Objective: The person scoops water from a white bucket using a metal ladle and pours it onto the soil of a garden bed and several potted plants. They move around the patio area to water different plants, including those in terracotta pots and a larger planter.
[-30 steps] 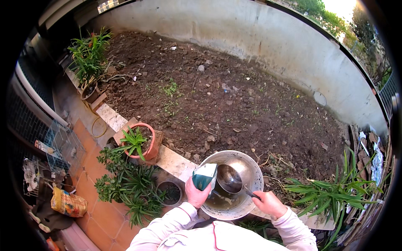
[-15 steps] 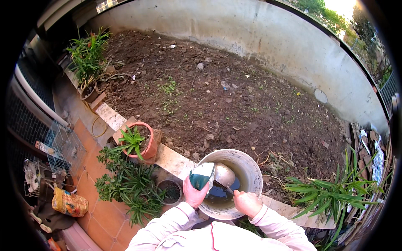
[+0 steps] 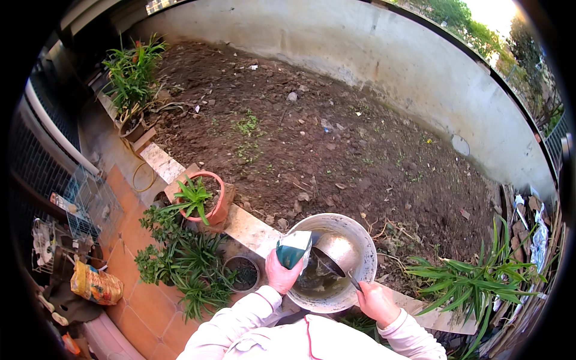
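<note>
A white bucket [image 3: 367,255] with stained inner walls stands in front of me, with murky water [image 3: 312,283] in its bottom. My left hand [image 3: 281,276] is wrapped round a green and white carton [image 3: 292,249] at the bucket's left rim. My right hand [image 3: 379,303] closes on the dark handle of a metal ladle [image 3: 339,249] at the right rim. The ladle's large bowl is inside the bucket, tilted beside the carton; whether it holds any water I cannot tell.
A stone ledge [image 3: 255,227] borders the soil bed [image 3: 288,150]. Left of the bucket are an orange potted plant [image 3: 219,207], a dark pot [image 3: 243,274] and leafy plants [image 3: 192,264]. A spiky plant [image 3: 462,282] leans in at the right. A concrete wall [image 3: 336,45] closes the far side.
My right hand has moved right and down to the bucket's rim. The ladle's bowl has shifted right and tipped, showing its side and handle. My left hand and carton have moved only slightly.
</note>
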The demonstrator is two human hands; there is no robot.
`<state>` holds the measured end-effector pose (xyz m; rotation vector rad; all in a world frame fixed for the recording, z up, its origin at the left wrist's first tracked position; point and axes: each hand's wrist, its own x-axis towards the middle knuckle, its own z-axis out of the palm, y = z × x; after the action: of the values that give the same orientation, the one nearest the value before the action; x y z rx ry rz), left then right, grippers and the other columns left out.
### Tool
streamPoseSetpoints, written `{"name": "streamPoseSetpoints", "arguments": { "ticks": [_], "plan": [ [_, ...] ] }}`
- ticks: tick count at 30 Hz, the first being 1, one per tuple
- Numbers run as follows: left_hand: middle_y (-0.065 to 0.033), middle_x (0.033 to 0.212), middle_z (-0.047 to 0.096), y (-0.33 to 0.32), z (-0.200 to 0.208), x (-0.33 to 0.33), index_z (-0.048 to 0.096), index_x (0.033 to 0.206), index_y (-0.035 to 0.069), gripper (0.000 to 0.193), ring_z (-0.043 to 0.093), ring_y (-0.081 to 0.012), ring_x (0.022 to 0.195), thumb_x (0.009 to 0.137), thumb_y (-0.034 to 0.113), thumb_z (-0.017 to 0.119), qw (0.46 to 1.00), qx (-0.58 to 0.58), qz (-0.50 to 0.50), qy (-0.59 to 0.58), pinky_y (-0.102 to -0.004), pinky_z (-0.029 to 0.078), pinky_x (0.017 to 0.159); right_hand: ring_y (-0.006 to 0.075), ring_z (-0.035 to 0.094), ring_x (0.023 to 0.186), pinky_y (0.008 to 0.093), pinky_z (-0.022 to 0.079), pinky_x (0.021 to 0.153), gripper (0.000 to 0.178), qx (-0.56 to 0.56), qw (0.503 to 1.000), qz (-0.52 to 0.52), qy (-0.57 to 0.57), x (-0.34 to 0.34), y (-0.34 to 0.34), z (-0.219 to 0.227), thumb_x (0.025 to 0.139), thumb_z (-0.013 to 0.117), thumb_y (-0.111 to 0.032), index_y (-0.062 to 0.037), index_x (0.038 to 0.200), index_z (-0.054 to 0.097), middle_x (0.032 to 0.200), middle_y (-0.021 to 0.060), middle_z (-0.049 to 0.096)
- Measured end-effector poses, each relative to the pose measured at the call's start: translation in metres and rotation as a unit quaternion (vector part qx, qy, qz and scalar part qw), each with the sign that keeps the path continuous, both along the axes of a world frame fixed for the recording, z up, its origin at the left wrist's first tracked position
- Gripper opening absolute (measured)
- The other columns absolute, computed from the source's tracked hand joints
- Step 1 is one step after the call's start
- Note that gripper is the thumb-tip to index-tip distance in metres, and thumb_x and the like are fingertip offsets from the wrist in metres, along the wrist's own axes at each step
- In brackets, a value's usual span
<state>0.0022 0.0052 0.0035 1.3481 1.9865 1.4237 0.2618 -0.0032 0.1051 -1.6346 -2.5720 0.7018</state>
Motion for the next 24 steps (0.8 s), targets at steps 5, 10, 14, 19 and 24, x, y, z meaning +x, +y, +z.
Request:
{"name": "streamPoseSetpoints", "arguments": {
  "ticks": [5, 10, 14, 19, 24],
  "plan": [
    [-0.016, 0.086, 0.057, 0.0, -0.006, -0.001, 0.052, 0.096, 0.004, 0.045, 0.056, -0.0351, 0.083, 0.064, 0.025, 0.076, 1.0, -0.001, -0.004, 0.006, -0.0438, 0.044, 0.074, 0.0345, 0.062, 0.057, 0.0451, 0.049, 0.051, 0.017, 0.058, 0.997, -0.032, -0.029, 0.01, -0.012, 0.023, 0.08, 0.058, -0.017, -0.0036, 0.092, 0.056, 0.068, 0.0145, 0.063],
    [-0.0155, 0.086, 0.057, -0.001, -0.004, -0.003, 0.051, 0.095, 0.004, 0.046, 0.056, -0.0346, 0.083, 0.065, 0.027, 0.076, 1.0, -0.006, -0.005, -0.001, -0.0439, 0.044, 0.074, 0.0338, 0.062, 0.059, 0.0437, 0.049, 0.053, 0.021, 0.043, 0.995, -0.086, 0.036, 0.017, -0.008, 0.047, 0.079, 0.06, -0.016, -0.0035, 0.096, 0.061, 0.065, 0.0171, 0.061],
    [-0.0155, 0.086, 0.057, -0.002, -0.002, -0.003, 0.052, 0.095, 0.004, 0.046, 0.056, -0.0346, 0.082, 0.065, 0.029, 0.076, 1.0, -0.007, -0.001, 0.001, -0.0437, 0.044, 0.073, 0.0273, 0.062, 0.054, 0.0345, 0.047, 0.051, 0.023, -0.048, 0.974, -0.172, 0.139, 0.029, -0.007, 0.051, 0.081, 0.061, -0.013, 0.0, 0.1, 0.061, 0.061, 0.0179, 0.059],
    [-0.0161, 0.084, 0.057, -0.003, -0.001, -0.003, 0.052, 0.093, 0.004, 0.045, 0.056, -0.0351, 0.082, 0.064, 0.028, 0.076, 1.0, -0.005, 0.003, -0.005, -0.0437, 0.044, 0.074, 0.0016, 0.04, 0.047, 0.0182, 0.031, 0.042, 0.019, -0.279, 0.836, -0.329, 0.338, 0.039, 0.005, 0.056, 0.088, 0.055, -0.01, 0.0028, 0.101, 0.061, 0.065, -0.0021, 0.056],
    [-0.0167, 0.084, 0.057, -0.004, -0.005, -0.004, 0.052, 0.092, 0.003, 0.045, 0.056, -0.0356, 0.083, 0.064, 0.029, 0.076, 1.0, -0.02, 0.001, -0.012, -0.0438, 0.044, 0.074, 0.0025, 0.038, 0.044, 0.0177, 0.027, 0.038, 0.017, -0.301, 0.81, -0.335, 0.375, 0.024, 0.031, 0.091, 0.09, 0.052, -0.008, 0.0026, 0.102, 0.059, 0.064, 0.0009, 0.055]
  ]
}}
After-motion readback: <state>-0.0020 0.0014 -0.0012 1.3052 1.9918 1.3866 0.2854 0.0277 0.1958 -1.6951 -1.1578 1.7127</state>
